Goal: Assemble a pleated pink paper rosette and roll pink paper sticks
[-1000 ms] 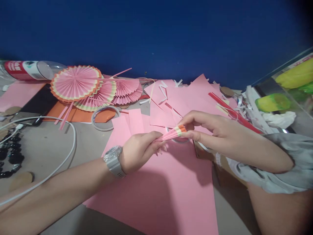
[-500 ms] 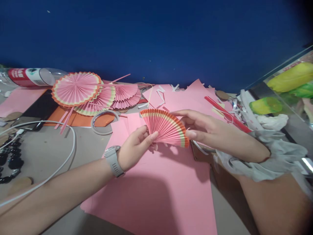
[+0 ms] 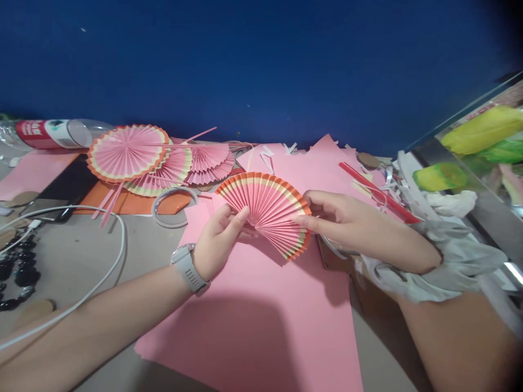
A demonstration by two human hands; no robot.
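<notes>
A pleated paper fan point(image 3: 265, 201), pink with a cream band and an orange rim, is spread between my two hands above the pink paper sheets point(image 3: 253, 337). Its left side is pinched by my left hand point(image 3: 223, 237), thumb on top near the fan's centre; a grey watch sits on that wrist. My right hand point(image 3: 333, 212) grips the outer rim on the right, with its thumb on the pleats and the other fingers partly hidden behind. The fan's lower right pleats hang down over the sheets.
Finished-looking round fans point(image 3: 128, 152) lie at the back left beside a plastic bottle point(image 3: 49, 133) and a black phone point(image 3: 67, 188). A tape roll point(image 3: 175, 222), a white cable point(image 3: 122, 239), black beads point(image 3: 26, 272) and a red strip point(image 3: 378, 190) lie around the sheets.
The fan has opened wider, its right part now folding down toward me. My right hand has closed on the rim and moved slightly left; my left hand has shifted slightly left.
</notes>
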